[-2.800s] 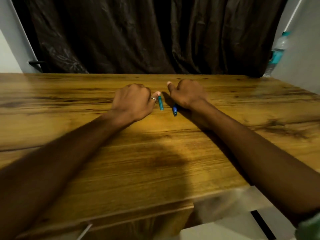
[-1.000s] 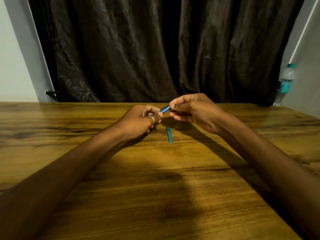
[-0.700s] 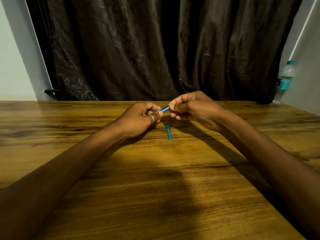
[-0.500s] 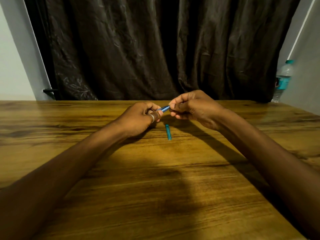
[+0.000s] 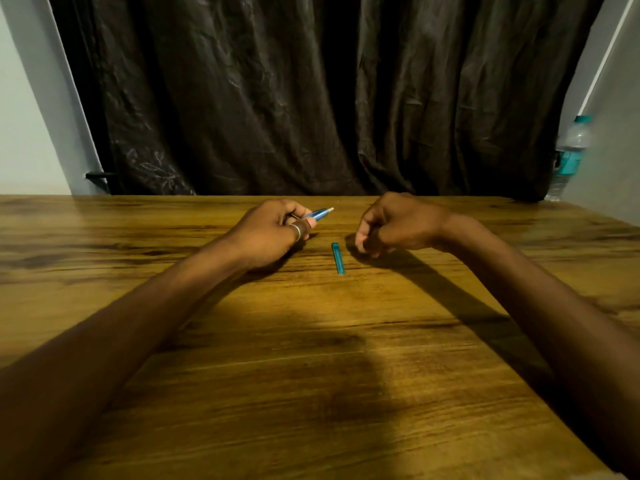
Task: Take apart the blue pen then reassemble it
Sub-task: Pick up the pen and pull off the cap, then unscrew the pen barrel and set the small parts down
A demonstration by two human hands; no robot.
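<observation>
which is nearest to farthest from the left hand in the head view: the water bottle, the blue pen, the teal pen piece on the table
1. blue pen: held in the left hand, tip pointing right.
2. teal pen piece: lying on the table, just right of that hand.
3. water bottle: far right, past the table's back edge.

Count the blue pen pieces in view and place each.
2. The pen body is held in the left hand; the teal cap lies on the wooden table between the hands. The right hand, fingers curled, may hide another piece.
</observation>
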